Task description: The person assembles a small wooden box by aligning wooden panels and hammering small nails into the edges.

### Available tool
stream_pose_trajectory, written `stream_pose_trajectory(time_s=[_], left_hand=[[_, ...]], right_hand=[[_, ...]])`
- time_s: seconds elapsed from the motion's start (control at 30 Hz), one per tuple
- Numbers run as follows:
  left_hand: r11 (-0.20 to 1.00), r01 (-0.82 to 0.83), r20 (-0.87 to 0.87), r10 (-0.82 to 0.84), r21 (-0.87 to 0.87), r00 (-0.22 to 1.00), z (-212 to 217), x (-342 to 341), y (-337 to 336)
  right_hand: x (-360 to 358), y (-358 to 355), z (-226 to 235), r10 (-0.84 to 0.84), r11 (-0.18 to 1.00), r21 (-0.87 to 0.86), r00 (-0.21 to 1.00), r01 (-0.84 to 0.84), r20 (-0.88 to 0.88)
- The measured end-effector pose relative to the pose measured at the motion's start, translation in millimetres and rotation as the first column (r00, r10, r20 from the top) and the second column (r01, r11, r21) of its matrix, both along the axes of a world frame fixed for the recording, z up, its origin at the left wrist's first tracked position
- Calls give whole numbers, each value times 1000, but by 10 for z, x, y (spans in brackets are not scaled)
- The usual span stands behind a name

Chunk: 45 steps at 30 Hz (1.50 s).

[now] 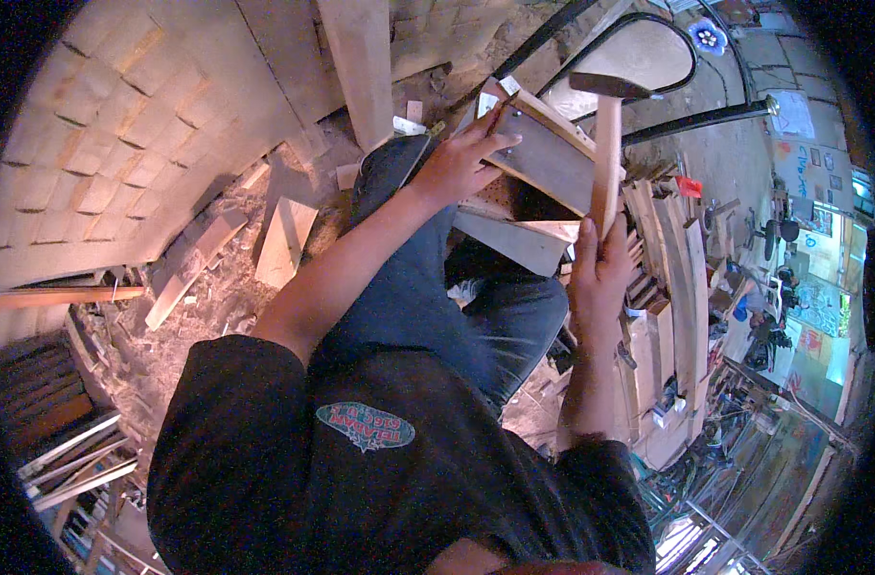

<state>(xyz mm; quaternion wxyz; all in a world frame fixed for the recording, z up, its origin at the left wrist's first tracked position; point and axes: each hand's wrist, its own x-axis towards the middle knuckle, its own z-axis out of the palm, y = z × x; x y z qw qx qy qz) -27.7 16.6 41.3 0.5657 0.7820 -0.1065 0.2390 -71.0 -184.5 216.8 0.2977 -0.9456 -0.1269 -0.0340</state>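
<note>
My right hand (598, 266) is wrapped round the lower end of a hammer's pale wooden handle. The hammer (607, 144) stands upright in front of me, its dark metal head at the top. My left hand (464, 161) is at the near left corner of a wooden box (552, 158) with a greyish board face. Its thumb lies across the board and a finger reaches along the edge; the other fingers are partly hidden. The box rests tilted by my knees, with another board (514, 241) below it and a dark gap between.
A black metal-framed chair (639, 57) stands beyond the box. Stacked wooden strips (663, 287) lie to the right. Loose wood blocks (286, 240) and shavings cover the floor on the left, beside a brick wall (102, 144). A wooden post (359, 77) rises ahead.
</note>
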Motion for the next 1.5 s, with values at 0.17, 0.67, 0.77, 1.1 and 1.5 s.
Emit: stream_pose_trajectory(time_s=[0.17,0.67,0.77,1.1,1.5], left_hand=[[999,-19,43,18,33,999,-15,17,-14],[999,-22,58,19,41,998,-30,61,-35],[995,-55,82,49,80,995,-41,27,-41],[997,-46,70,42,57,997,-111,26,-60],[993,-57,89,47,106,995,-82,53,-22]], right_hand=[[59,53,175,25,932,-348,975,-103,-220],[32,-6,21,-24,1000,2,999,24,-45],[79,-6,87,20,958,-279,986,-66,-166],[70,-73,-22,10,940,-335,987,-64,-162],[50,33,197,9,994,-110,995,-19,-97]])
